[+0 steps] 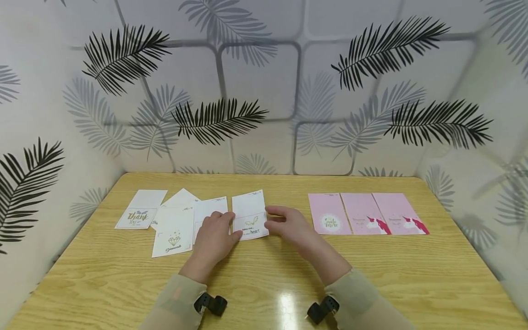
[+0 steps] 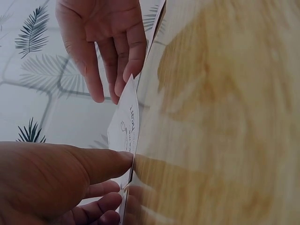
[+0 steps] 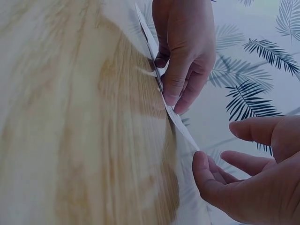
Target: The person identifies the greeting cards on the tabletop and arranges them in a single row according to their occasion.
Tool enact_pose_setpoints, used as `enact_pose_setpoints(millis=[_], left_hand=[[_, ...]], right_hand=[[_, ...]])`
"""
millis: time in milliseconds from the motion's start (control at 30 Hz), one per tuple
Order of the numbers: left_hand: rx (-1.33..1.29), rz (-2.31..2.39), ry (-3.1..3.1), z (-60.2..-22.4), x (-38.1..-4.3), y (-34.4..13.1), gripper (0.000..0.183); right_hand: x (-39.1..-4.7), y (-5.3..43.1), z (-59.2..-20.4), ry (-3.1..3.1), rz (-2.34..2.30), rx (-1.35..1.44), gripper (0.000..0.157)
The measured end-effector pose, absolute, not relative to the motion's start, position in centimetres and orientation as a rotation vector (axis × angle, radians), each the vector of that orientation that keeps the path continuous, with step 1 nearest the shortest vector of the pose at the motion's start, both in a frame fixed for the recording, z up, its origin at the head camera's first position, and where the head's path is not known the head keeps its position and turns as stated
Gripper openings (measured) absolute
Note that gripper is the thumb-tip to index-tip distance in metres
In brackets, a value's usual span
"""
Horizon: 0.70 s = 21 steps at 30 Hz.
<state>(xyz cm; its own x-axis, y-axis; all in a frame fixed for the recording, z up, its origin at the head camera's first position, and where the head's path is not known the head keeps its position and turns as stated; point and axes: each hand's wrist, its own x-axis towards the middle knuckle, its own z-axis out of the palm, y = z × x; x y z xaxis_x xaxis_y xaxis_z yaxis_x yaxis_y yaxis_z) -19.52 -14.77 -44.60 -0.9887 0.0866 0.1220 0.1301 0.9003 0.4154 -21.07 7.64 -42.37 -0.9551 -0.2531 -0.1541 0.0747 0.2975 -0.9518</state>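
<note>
A white folded card [image 1: 249, 225] with gold wings and the word "heart" lies on the wooden table between both hands. Along its left edge rests my left hand [image 1: 215, 238], thumb on the lower left edge and fingers above, partly covering another white card [image 1: 211, 210]. My right hand [image 1: 294, 229] is at the opposite edge, thumb and index finger apart; in the right wrist view a fingertip [image 3: 200, 161] meets the card's corner. Seen side-on in the left wrist view, the winged card [image 2: 126, 115] rises slightly toward the right hand.
To the left lie a "Thank You" card [image 1: 138, 219], a diamond card [image 1: 174, 233] and a partly covered white card [image 1: 181, 198]. On the right, a pink "Smile More" card [image 1: 323, 206] stands beside two pink unicorn cards [image 1: 358, 206]. Leaf-patterned walls border the table [image 1: 264, 284].
</note>
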Motion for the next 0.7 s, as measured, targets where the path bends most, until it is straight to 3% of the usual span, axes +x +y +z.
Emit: enact_pose_setpoints(millis=[700], left_hand=[[-0.146, -0.662, -2.988, -44.20, -19.55, -14.86, 0.050]], right_hand=[[-21.00, 7.57, -42.32, 2.251, -1.719, -0.096, 0.041]])
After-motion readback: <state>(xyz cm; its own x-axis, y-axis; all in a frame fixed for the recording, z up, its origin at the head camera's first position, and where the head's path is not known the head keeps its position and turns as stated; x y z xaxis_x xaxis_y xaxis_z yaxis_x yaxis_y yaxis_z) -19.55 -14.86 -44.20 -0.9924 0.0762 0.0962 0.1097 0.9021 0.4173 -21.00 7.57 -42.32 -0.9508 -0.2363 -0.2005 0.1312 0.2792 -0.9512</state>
